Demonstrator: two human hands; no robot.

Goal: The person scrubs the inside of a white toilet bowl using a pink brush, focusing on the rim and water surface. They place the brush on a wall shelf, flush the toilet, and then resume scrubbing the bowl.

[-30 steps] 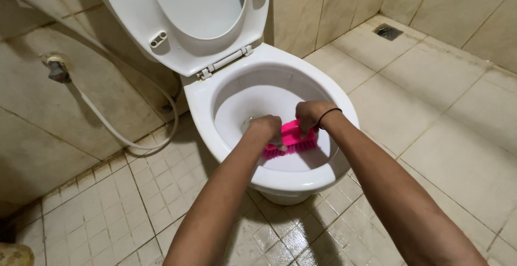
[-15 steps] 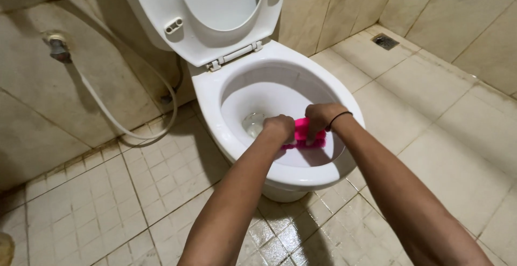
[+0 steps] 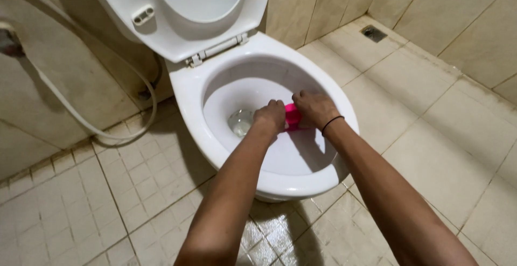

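A pink brush (image 3: 292, 116) is clenched between the left hand (image 3: 271, 118) and right hand (image 3: 315, 107), pressed low inside the white toilet bowl (image 3: 215, 91) so its inner wall is reached.

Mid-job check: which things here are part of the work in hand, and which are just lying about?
In use:
left hand
right hand
pink scrubber, held by both hands
toilet bowl

Lying about:
raised seat and lid
spray hose
floor drain
tiled floor
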